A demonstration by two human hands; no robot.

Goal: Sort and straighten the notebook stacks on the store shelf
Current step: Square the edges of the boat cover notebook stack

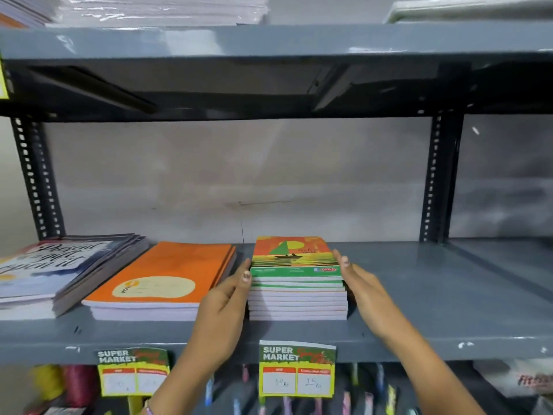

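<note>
A stack of small notebooks (pixel 296 283) with an orange-and-green sailboat cover stands on the grey metal shelf (pixel 419 295), near its middle. My left hand (pixel 223 307) presses flat against the stack's left side. Against the stack's right side lies my right hand (pixel 362 289), fingers stretched out. The stack sits between both palms and looks squared. Left of it lies a stack of larger orange notebooks (pixel 161 280). Further left is a fanned, uneven stack of grey-and-white lettered notebooks (pixel 54 268).
Two "Super Market" price tags (pixel 296 369) (pixel 131 371) hang from the shelf's front edge. Bare shelf stretches right of the stack to a slotted upright (pixel 434 175). The shelf above (pixel 269 40) holds wrapped paper packs. Below are yarn spools (pixel 62 384) and pens.
</note>
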